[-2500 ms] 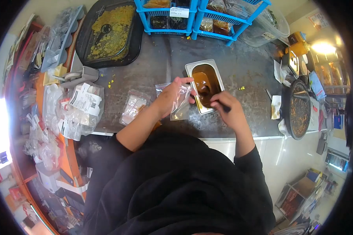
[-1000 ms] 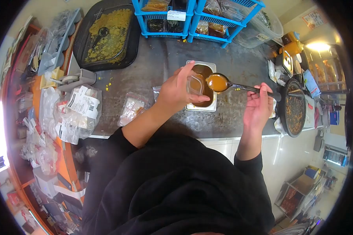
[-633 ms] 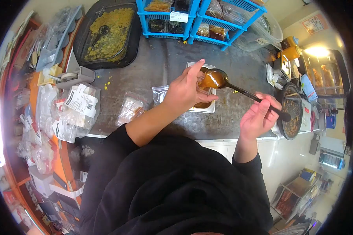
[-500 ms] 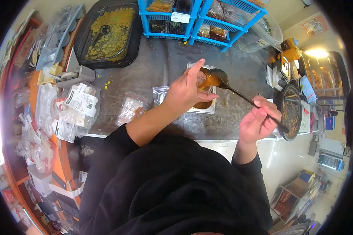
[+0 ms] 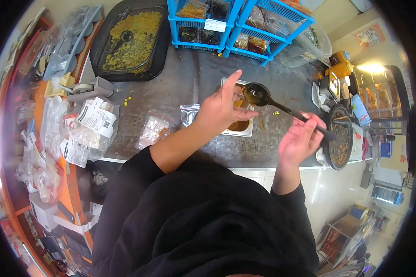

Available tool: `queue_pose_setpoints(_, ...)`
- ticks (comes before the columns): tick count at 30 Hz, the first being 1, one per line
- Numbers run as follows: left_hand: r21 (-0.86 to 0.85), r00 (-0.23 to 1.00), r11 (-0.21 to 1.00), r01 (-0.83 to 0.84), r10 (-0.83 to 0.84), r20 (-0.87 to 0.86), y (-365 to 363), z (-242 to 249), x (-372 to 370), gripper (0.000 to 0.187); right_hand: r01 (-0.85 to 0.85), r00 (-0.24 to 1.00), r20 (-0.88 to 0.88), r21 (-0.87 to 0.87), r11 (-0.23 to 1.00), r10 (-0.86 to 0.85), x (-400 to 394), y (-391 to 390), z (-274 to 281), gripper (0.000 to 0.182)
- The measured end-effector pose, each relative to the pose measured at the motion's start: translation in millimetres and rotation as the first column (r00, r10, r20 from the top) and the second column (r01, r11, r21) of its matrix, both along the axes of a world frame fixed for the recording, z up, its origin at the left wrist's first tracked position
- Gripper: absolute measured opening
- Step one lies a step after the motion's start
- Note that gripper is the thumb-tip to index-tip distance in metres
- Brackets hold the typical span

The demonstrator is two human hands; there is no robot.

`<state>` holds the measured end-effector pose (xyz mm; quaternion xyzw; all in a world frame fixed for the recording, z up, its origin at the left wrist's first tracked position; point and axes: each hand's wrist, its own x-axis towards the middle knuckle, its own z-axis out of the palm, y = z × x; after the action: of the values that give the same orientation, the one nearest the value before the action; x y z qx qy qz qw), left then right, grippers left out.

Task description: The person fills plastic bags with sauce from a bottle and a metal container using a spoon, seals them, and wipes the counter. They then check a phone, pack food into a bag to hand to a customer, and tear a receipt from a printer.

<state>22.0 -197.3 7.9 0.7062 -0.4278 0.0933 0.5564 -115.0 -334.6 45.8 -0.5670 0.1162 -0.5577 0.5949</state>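
Observation:
My right hand (image 5: pixel 302 138) grips the handle of a black ladle (image 5: pixel 257 94), whose bowl holds a dark, shiny liquid. The bowl is beside my left hand (image 5: pixel 224 104), above a metal tray (image 5: pixel 238 133) of brown sauce. Thumb and forefinger of my left hand are spread around what looks like a small clear bag, partly hidden by the hand. A small clear zip bag (image 5: pixel 189 114) lies left of the tray, and a bag with reddish contents (image 5: pixel 155 130) lies farther left.
A black tray of yellow crumbs (image 5: pixel 133 44) is at the back left, blue baskets (image 5: pixel 222 27) at the back. A round dark pan (image 5: pixel 340 138) sits at the right. Packaged bags (image 5: pixel 94 121) and a tape dispenser (image 5: pixel 93 88) are on the left.
The ladle's bowl has turned from tipped toward my left hand to more upright, its liquid now visible inside. My right hand has shifted slightly left. My left hand has hardly moved.

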Motion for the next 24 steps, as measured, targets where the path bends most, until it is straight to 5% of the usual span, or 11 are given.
queue_pose_setpoints(4,0.022,0.998,0.999,0.039,-0.038,-0.045,-0.8,-9.0,0.9,0.107,-0.052,0.998,0.003,0.462,0.886,0.057,3.9,-2.7,-4.3,0.022)
queue_pose_setpoints(7,0.041,0.992,0.998,0.047,-0.042,-0.122,2.2,-7.8,-0.6,0.103,0.052,0.998,-0.001,0.442,0.896,-0.058,2.4,-11.9,-19.9,0.019)
queue_pose_setpoints(10,0.074,0.993,0.997,0.015,-0.006,-0.116,6.7,-4.0,1.3,0.100,0.106,0.853,-0.502,-0.106,0.989,-0.145,-6.0,-18.7,-52.4,0.012)
queue_pose_setpoints(15,0.032,0.997,0.998,-0.045,0.047,-0.057,9.1,5.7,-1.2,0.094,-0.493,0.680,-0.733,-0.443,0.749,0.014,-7.6,5.6,-67.7,0.015)
queue_pose_setpoints(18,0.046,0.996,0.997,-0.059,0.062,-0.066,11.9,17.3,-9.4,0.092,-0.363,0.760,-0.646,-0.330,0.871,0.071,5.7,27.0,-37.9,0.020)
queue_pose_setpoints(22,0.011,0.990,1.000,-0.014,0.016,-0.138,21.7,45.9,-21.8,0.090,-0.289,0.825,-0.565,-0.370,0.883,0.033,21.9,49.7,-23.2,0.015)
queue_pose_setpoints(24,-0.113,0.950,0.994,0.014,-0.049,-0.308,28.8,52.8,-21.6,0.083,-0.286,0.811,-0.542,-0.036,0.958,0.221,24.7,57.3,-14.5,0.010)
